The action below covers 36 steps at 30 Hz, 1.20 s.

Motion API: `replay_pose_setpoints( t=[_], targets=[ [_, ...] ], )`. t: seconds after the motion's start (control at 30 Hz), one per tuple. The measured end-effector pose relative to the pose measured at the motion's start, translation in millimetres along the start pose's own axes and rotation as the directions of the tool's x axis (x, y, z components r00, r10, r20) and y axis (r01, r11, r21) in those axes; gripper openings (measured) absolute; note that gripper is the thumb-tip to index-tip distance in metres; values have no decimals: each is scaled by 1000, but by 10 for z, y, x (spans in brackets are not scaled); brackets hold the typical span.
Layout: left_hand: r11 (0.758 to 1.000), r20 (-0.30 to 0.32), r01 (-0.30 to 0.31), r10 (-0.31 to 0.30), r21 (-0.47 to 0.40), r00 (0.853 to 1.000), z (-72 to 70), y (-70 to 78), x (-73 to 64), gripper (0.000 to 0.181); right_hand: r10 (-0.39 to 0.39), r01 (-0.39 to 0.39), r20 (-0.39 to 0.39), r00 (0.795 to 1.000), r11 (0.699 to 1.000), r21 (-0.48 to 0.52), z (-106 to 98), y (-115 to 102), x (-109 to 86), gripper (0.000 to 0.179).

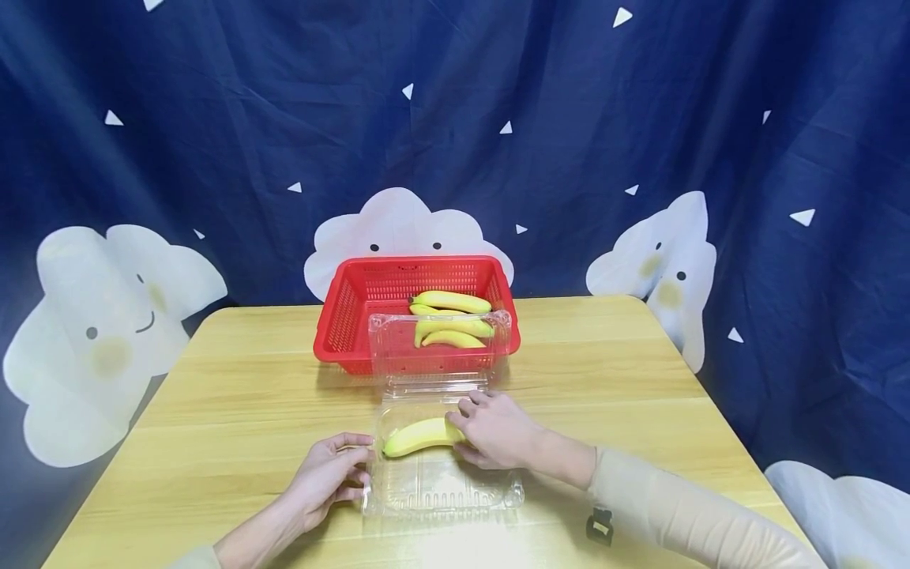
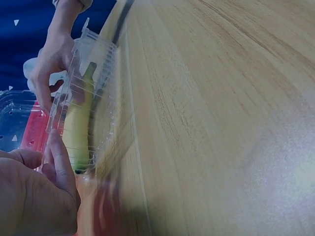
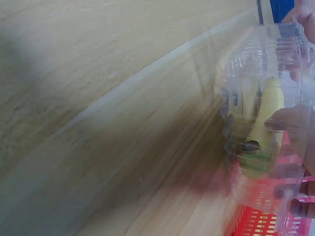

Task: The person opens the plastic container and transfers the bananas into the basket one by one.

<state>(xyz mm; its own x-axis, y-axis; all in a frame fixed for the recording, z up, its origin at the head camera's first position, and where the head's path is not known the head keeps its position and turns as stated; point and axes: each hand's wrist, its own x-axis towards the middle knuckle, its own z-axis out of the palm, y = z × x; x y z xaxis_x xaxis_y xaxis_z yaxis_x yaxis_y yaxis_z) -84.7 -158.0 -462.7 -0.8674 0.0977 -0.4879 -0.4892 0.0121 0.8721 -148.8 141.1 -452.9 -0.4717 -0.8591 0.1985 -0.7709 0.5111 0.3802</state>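
A clear hinged plastic container (image 1: 441, 499) stands on the table, its lid (image 1: 387, 340) raised at the back against the basket. Inside lies one yellow banana (image 1: 419, 436) with a greenish end, seen through the plastic in both wrist views. My right hand (image 1: 498, 431) reaches over the container's right side and grips the banana's right end, which its fingers partly hide. At the left wall my left hand (image 1: 330, 474) rests its fingertips against the container's edge. Its fingers look extended in the left wrist view.
Behind the container stands a red plastic basket (image 1: 341, 316) with several bananas (image 1: 451, 301) in its right half. The light wood table (image 1: 604, 379) runs up to a dark blue curtain (image 1: 455, 118) with white cloud prints. A dark buckle hangs under the right sleeve.
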Motion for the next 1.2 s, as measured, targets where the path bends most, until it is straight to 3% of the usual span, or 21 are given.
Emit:
replay_pose_setpoints(
  t=[0.37,1.2],
  targets=[
    [1000,0,3,-3,-10,1000,9,13,-18,45,19,-19,45,999,1000,2,-2,-30,9,45],
    [1000,27,-10,10,-16,1000,26,4,-8,42,-2,-5,-82,997,997,-79,6,16,35,45]
  ],
)
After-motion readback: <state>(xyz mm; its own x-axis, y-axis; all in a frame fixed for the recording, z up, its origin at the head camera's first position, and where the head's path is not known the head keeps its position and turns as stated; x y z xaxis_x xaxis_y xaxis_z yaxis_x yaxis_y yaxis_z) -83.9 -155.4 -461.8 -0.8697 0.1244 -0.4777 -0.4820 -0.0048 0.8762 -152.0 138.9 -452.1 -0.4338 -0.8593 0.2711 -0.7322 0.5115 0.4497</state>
